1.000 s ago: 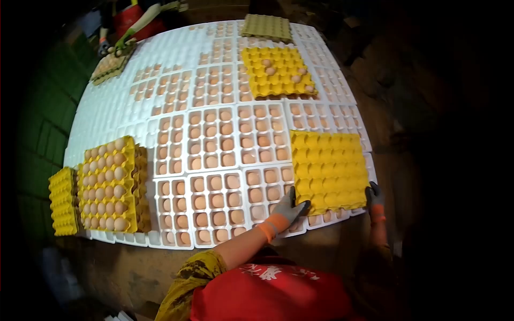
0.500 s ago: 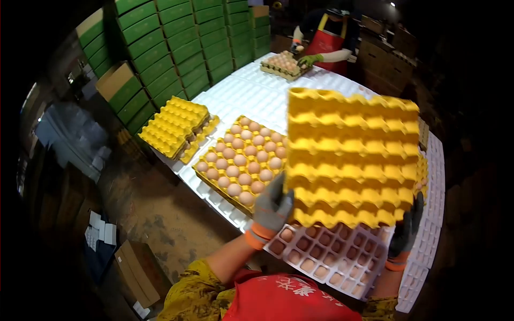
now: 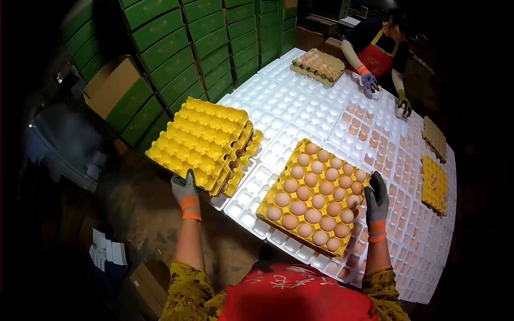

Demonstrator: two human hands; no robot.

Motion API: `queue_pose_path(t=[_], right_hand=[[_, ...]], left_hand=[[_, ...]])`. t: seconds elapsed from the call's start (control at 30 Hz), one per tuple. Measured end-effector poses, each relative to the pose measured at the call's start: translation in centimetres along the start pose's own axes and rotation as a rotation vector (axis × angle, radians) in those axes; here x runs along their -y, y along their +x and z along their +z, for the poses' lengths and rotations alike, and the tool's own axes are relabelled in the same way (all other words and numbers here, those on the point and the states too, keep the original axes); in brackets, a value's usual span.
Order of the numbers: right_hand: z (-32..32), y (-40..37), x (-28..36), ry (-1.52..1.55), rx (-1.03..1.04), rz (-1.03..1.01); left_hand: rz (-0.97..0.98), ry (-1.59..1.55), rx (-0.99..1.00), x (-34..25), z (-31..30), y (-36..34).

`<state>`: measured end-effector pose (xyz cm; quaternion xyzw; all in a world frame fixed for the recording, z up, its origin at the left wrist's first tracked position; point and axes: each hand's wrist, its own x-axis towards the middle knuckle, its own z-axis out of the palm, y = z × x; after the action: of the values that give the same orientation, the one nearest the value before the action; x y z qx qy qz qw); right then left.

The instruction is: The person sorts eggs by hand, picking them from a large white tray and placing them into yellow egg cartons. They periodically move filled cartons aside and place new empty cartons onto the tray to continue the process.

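My left hand (image 3: 186, 193), in a grey glove with an orange cuff, grips the near edge of a stack of yellow egg trays (image 3: 206, 134), thumb up against the top tray. The top tray's upper side shows bare cups; brown eggs peek out between the layers below. To the right, a yellow egg tray (image 3: 357, 235) full of brown eggs (image 3: 317, 201) lies on the white moulded trays (image 3: 278, 120). Along its right edge is my right hand (image 3: 377, 200), open, fingers pointing up and slightly bent, with the thumb side at the rim.
Green cartons (image 3: 160, 32) are stacked high at the left and back. A co-worker (image 3: 375, 53) bends over the far side, hands among eggs. More egg trays lie at the back (image 3: 318, 67) and right (image 3: 433, 184). An opened cardboard box (image 3: 147, 286) stands on the floor below.
The yellow tray held upright between both hands is no longer raised there. My left hand has moved to the left stack, my right beside the full tray. The view has shifted.
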<state>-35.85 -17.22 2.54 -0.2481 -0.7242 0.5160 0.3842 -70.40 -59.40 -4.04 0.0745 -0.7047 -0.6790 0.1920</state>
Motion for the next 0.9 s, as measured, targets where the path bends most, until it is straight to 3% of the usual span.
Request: queue_pose_path(t=[0.1,0.17,0.2,0.23,0.27,0.3,0.4,0.63,0.7,0.77,0.83,0.9], right_hand=[[-1.8,-2.0,-2.2,-0.100,-0.063,0.106],[-3.3,-4.0,-2.9,-0.084,-0.127,0.200],[-4.0,-4.9,-2.9,-0.086,-0.133,0.240],[-4.6,-6.0,-3.3,-0.103,-0.150,0.248],[-5.2,-6.9,-3.9,-0.119,-0.167,0.254],[-5.6,-7.8,-4.3,-0.133,-0.181,0.257],[-5.9,-10.3,-4.8,-0.173,-0.218,0.320],[-5.1,-12.6,-4.4,-0.089,-0.245,0.460],[-4.9,-13.1,-5.2,0.033,-0.309,0.427],[-4.6,-13.5,-4.9,-0.089,-0.266,0.383],[-4.3,-14.0,-5.4,-0.045,-0.227,0.511],[-3.0,-13.8,-6.4,0.042,-0.272,0.634]], left_hand=[[-0.176,0.007,0.037,1.2,-0.7,0.0],[-0.109,0.022,0.121,1.3,-1.8,0.4],[-0.165,-0.106,0.149,-1.5,-1.6,-0.5],[-0.027,0.146,0.158,0.1,-1.8,1.3],[-0.094,0.136,0.190,1.7,-2.6,1.5],[-0.160,0.125,0.217,-1.5,-2.2,0.4],[-0.200,0.019,0.264,-2.4,-2.8,-0.4],[-0.283,0.124,0.159,-3.7,-0.8,-0.8],[-0.230,0.196,0.232,-1.6,-2.3,-0.1],[0.089,0.122,0.201,-1.7,-2.1,-2.4],[0.399,0.025,0.149,-3.1,-1.6,-5.4],[0.241,-0.023,0.664,-5.5,0.4,-9.5]])
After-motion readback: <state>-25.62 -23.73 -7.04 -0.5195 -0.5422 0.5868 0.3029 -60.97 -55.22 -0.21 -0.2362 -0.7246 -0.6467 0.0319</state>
